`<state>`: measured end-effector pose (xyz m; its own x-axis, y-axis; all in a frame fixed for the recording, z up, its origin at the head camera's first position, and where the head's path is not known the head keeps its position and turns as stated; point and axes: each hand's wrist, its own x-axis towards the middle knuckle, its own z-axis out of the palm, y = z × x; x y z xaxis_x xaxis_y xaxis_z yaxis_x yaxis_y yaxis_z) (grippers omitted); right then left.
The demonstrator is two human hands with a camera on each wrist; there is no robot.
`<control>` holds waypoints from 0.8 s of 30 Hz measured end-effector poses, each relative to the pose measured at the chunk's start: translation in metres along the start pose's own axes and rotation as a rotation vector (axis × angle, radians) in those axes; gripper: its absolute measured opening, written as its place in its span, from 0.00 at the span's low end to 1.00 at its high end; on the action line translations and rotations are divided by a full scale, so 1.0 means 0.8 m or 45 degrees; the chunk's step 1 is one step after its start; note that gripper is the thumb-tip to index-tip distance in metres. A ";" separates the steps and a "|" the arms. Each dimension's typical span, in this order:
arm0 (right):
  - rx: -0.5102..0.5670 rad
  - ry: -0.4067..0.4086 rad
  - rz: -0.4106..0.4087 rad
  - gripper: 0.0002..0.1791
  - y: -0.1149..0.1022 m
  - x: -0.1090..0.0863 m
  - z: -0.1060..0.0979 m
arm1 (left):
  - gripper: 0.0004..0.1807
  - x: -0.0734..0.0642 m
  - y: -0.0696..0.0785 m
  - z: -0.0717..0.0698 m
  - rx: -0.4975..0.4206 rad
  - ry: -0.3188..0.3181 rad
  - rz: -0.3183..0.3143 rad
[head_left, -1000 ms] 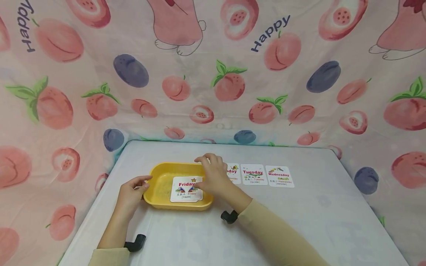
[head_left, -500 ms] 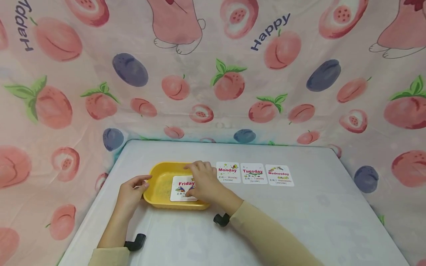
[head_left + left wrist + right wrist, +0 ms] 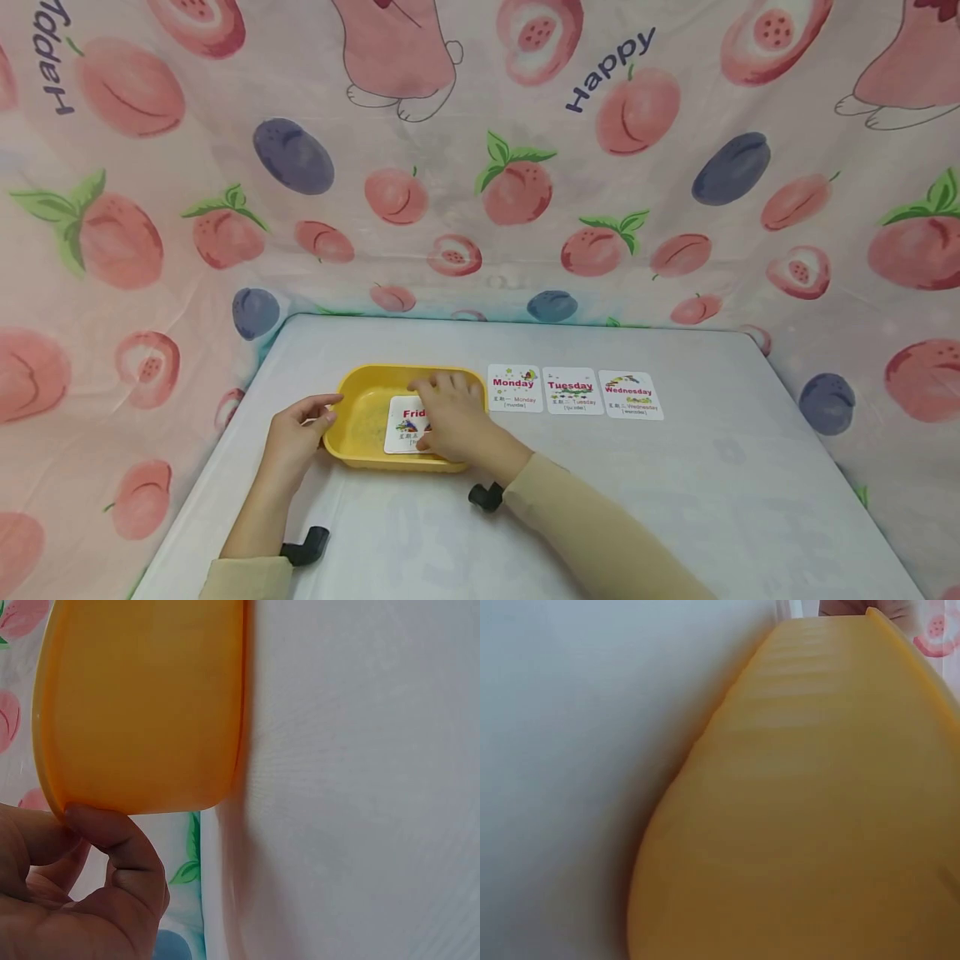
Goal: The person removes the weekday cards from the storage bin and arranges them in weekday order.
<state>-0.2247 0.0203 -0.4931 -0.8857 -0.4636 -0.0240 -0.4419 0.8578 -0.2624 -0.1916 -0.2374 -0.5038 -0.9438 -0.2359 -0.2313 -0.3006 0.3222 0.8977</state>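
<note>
In the head view, a yellow plastic tray (image 3: 360, 392) stands on the white table. My left hand (image 3: 291, 433) pinches its left rim between thumb and fingers; the left wrist view shows the thumb and finger at the tray's corner (image 3: 142, 712). A white "Friday" word card (image 3: 402, 425) lies in the tray. My right hand (image 3: 450, 417) is over the card's right part and hides it, fingers and thumb spread apart. Whether its fingertips touch the card cannot be told. The right wrist view has only the tray's outer wall (image 3: 795, 810) close up, without my right hand.
To the right of the tray, "Monday" (image 3: 514, 389), "Tuesday" (image 3: 573, 392) and "Wednesday" (image 3: 630, 395) cards lie in a row on the table (image 3: 675, 500). A fruit-print cloth (image 3: 480, 275) hangs behind the table.
My right hand has moved left from the tray's right rim to over the "Friday" card, uncovering the "Monday" card. My left hand stays at the tray's rim.
</note>
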 end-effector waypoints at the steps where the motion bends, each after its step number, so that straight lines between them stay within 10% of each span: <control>1: -0.005 -0.006 0.002 0.50 0.000 0.001 0.001 | 0.19 0.000 0.000 0.000 -0.001 0.002 -0.004; 24: -0.033 -0.125 0.052 0.50 0.006 0.015 0.012 | 0.19 0.000 0.000 0.002 0.005 -0.003 -0.020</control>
<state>-0.2362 0.0162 -0.5040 -0.8853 -0.4469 -0.1288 -0.4106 0.8811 -0.2345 -0.1915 -0.2364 -0.5044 -0.9394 -0.2388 -0.2462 -0.3158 0.3220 0.8925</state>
